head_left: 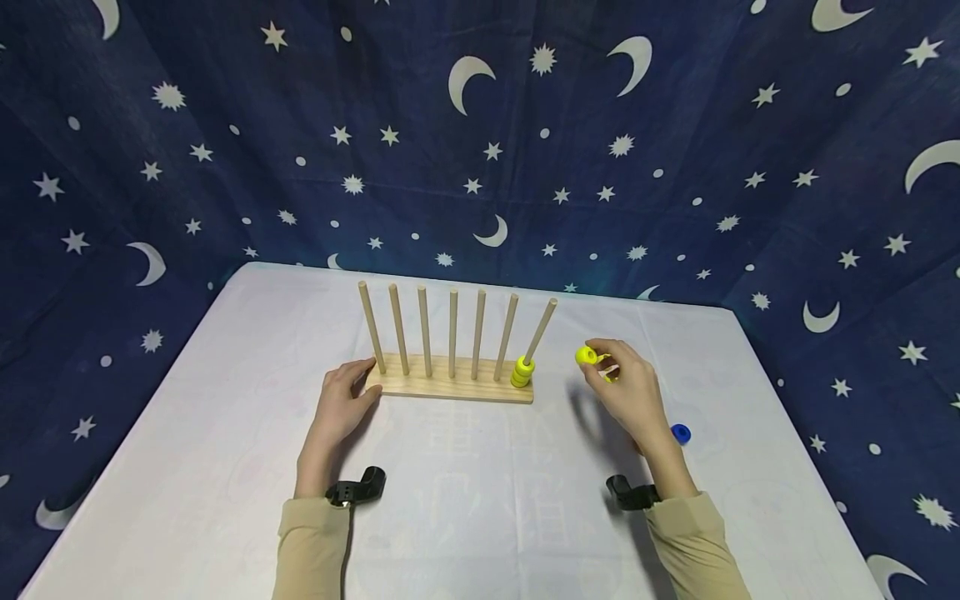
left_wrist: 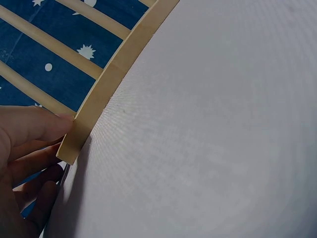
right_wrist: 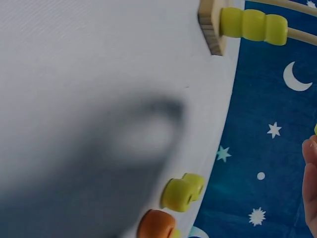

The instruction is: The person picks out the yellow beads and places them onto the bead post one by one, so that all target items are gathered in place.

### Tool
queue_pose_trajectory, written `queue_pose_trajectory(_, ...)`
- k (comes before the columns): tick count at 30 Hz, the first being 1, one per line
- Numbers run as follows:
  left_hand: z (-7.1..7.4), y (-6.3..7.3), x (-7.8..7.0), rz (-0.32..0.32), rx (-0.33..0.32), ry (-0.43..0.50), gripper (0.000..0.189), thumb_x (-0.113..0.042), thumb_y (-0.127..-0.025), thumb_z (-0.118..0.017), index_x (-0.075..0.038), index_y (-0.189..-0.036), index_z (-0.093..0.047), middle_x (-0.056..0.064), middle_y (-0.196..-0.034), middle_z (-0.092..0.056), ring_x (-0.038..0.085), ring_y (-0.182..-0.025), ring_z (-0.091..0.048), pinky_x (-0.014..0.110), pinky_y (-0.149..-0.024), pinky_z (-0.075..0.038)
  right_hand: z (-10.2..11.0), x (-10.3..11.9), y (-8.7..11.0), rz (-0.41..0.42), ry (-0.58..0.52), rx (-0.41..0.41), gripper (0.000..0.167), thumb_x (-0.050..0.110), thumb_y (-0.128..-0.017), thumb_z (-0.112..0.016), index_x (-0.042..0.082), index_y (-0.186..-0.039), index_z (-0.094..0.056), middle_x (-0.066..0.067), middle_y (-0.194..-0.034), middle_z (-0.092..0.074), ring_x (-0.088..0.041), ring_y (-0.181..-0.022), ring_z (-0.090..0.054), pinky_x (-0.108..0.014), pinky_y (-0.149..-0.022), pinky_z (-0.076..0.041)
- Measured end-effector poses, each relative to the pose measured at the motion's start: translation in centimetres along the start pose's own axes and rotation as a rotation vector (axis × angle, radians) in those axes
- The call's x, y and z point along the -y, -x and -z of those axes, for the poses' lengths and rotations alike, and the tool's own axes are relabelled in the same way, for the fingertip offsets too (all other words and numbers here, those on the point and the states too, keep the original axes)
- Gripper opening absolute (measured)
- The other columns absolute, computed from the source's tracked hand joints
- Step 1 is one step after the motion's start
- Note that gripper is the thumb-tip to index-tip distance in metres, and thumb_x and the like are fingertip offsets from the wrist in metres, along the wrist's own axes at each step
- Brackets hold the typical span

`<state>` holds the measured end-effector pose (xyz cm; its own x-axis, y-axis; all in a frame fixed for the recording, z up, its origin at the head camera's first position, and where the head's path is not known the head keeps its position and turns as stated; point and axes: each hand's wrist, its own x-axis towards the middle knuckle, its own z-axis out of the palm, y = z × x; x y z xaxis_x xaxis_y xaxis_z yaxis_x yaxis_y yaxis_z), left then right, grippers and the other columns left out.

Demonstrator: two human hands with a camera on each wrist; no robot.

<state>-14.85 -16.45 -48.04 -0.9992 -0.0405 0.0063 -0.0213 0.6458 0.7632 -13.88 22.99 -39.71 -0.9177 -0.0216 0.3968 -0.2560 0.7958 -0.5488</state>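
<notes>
A wooden peg rack (head_left: 450, 386) with several upright pegs stands on the table. Three yellow beads (right_wrist: 254, 25) are stacked on its rightmost peg. My left hand (head_left: 345, 402) grips the rack's left end, thumb at the front edge and fingers behind, as the left wrist view also shows. To the right of the rack, my right hand (head_left: 626, 392) pinches a yellow bead (head_left: 586, 356) between thumb and fingertips, raised above the table, its hole visible. In the right wrist view only some fingers (right_wrist: 310, 183) and a sliver of that bead show at the right edge.
Loose yellow beads (right_wrist: 178, 195) and an orange bead (right_wrist: 156, 225) lie on the white table, mostly hidden behind my right hand in the head view. A blue bead (head_left: 681, 433) lies beside my right wrist. A dark star-patterned cloth (head_left: 480, 150) hangs behind the table.
</notes>
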Motion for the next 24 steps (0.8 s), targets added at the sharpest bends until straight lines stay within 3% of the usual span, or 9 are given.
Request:
queue_pose_trajectory(7, 0.1, -0.1, 0.2, 0.002, 0.015, -0.002, 0.051, -0.015, -0.091, -0.062, -0.002, -0.138, -0.049, 0.021, -0.142, -0.048, 0.037, -0.135, -0.034, 0.055, -0.113, -0.028, 0.6, 1.3, -0.3, 0.014, -0.041, -0.014, 0.032, 0.013, -0.083, -0.072, 0.01, -0.114, -0.067, -0.007, -0.104, -0.07, -0.02, -0.083, -0.066, -0.022, -0.069, -0.053)
queue_pose_trajectory(16, 0.1, -0.2, 0.2, -0.01, 0.017, 0.001, 0.05, -0.015, -0.092, -0.061, -0.002, -0.139, -0.049, 0.021, -0.142, -0.048, 0.038, -0.134, -0.034, 0.055, -0.112, -0.028, 1.3, 3.2, -1.0, 0.032, -0.061, -0.036, 0.033, 0.012, -0.084, -0.072, 0.01, -0.116, -0.067, -0.006, -0.104, -0.07, -0.019, -0.085, -0.065, -0.033, -0.07, -0.054)
queue_pose_trajectory(21, 0.1, -0.1, 0.2, -0.012, 0.012, -0.002, 0.05, -0.014, -0.092, -0.061, -0.001, -0.139, -0.049, 0.021, -0.141, -0.048, 0.038, -0.133, -0.035, 0.055, -0.111, -0.029, 1.7, 4.3, -1.4, 0.062, -0.077, -0.05, 0.033, 0.012, -0.084, -0.072, 0.011, -0.116, -0.067, -0.005, -0.105, -0.07, -0.018, -0.084, -0.065, -0.022, -0.07, -0.051)
queue_pose_trajectory(24, 0.0, 0.0, 0.1, -0.03, -0.012, 0.003, 0.05, -0.013, -0.09, -0.061, 0.0, -0.137, -0.05, 0.023, -0.139, -0.05, 0.039, -0.13, -0.037, 0.056, -0.109, -0.03, 2.0, 4.9, -1.6, 0.084, -0.09, -0.061, 0.033, 0.012, -0.084, -0.072, 0.01, -0.116, -0.067, -0.006, -0.103, -0.07, -0.02, -0.084, -0.065, -0.022, -0.07, -0.051)
